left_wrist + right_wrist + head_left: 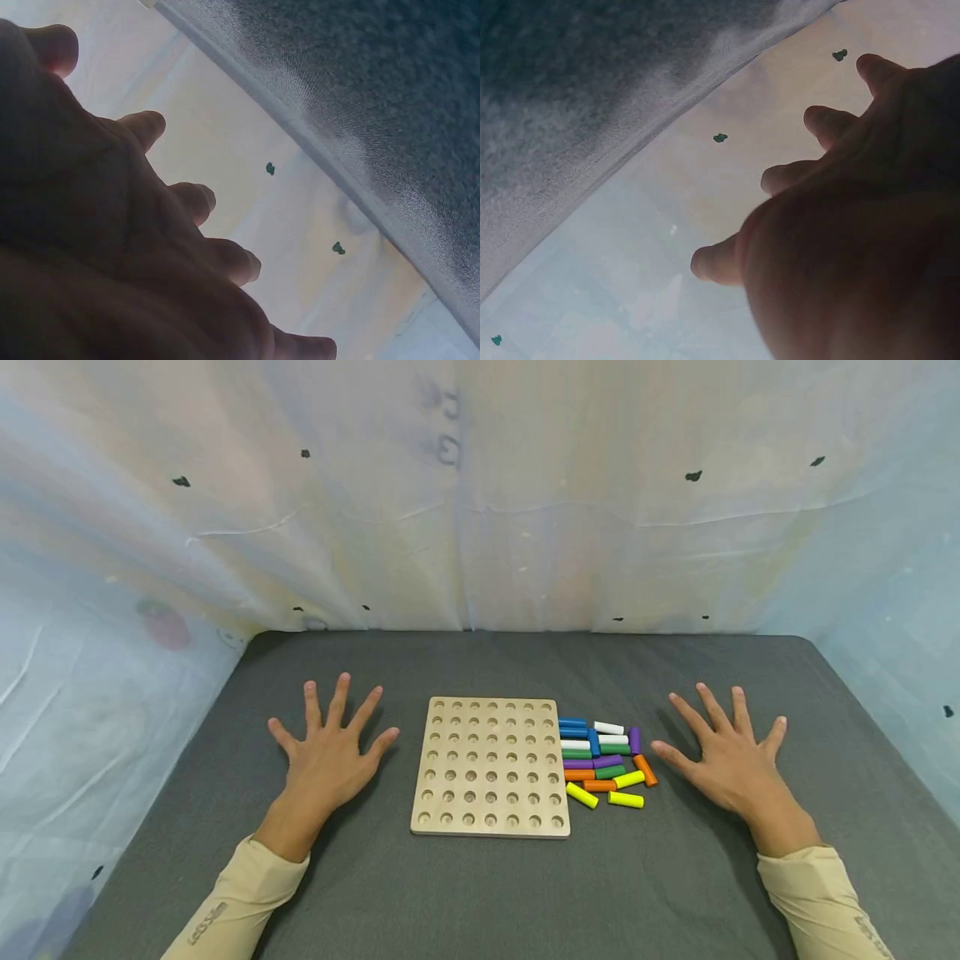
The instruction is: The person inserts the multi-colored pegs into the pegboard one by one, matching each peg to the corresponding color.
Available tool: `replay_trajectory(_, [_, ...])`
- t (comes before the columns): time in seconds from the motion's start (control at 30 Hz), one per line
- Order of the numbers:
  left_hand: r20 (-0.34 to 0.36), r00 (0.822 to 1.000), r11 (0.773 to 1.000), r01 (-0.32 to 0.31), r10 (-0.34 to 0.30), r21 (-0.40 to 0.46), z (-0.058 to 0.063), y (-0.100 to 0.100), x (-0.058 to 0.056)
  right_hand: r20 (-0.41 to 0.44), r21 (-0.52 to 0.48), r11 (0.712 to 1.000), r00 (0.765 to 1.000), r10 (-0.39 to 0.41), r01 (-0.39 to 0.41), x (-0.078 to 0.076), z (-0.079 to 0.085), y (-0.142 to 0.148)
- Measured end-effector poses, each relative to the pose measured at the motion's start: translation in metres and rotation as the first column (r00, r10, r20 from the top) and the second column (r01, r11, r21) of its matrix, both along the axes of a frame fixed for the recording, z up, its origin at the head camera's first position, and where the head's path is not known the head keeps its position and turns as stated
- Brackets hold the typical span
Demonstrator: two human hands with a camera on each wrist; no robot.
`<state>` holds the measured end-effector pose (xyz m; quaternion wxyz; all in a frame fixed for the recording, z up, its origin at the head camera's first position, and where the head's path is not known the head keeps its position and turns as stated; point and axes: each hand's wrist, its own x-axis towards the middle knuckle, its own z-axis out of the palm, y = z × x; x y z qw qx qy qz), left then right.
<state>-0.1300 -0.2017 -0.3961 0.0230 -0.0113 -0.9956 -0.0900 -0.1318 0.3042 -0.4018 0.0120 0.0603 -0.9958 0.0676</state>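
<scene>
Left hand [330,768]: fingers spread wide, holding nothing, over the grey cloth [480,893] (contact with it cannot be told). Next, the holed wooden board [483,748], lying flat, its holes unfilled. At its right edge, the coloured pegs [608,762] lie loose on their sides, several touching one another. Right hand [727,768]: likewise spread wide, nothing held, near the pegs. Judgement: loose pegs will probably roll; best pinched singly near one end, outermost first, with the board steadied.
</scene>
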Motion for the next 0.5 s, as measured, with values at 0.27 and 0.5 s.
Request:
replay_trajectory(0.27, [0.013,1.0,1.0,0.003,-0.003,0.019,0.0012,-0.0018,0.0027,-0.004,-0.007,1.0,1.0,-0.001,0.001,0.0008,0.0021,-0.0018])
replay_trajectory(0.5, [0.024,0.999,0.999,0.041,-0.041,-0.018,-0.0017,-0.001,0.0002,-0.071,-0.026,0.998,0.996,0.05,-0.052,-0.0007,0.0025,-0.0011])
